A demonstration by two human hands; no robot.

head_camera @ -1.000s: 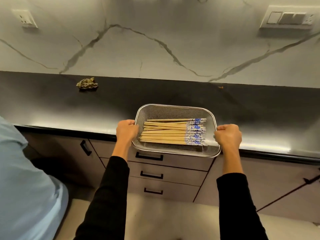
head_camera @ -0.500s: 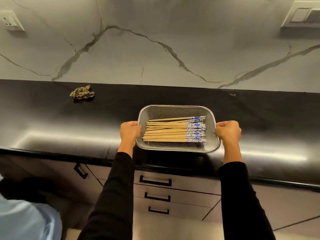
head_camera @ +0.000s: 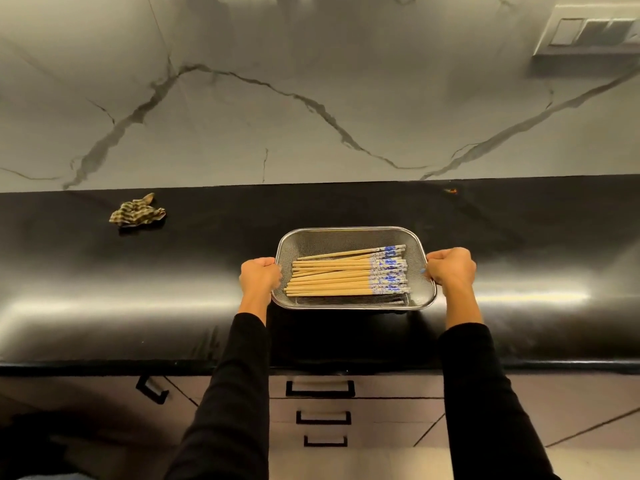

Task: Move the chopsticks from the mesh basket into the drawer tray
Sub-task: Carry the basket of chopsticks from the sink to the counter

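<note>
A rectangular steel mesh basket sits over the black countertop, a little back from the front edge. Inside lie several wooden chopsticks side by side, their blue-and-white patterned ends pointing right. My left hand grips the basket's left rim and my right hand grips its right rim. Below the counter edge are three stacked drawers, all shut; the top drawer's black handle is just under the basket. No drawer tray shows.
A crumpled striped cloth lies on the counter at the back left. A marble wall rises behind, with a switch panel at the upper right. A cupboard door with a black handle is to the drawers' left.
The basket has moved away from me, from overhanging the counter's front edge to further back over the countertop. Both hands stay on its rims. The person in blue at left has left the view.
</note>
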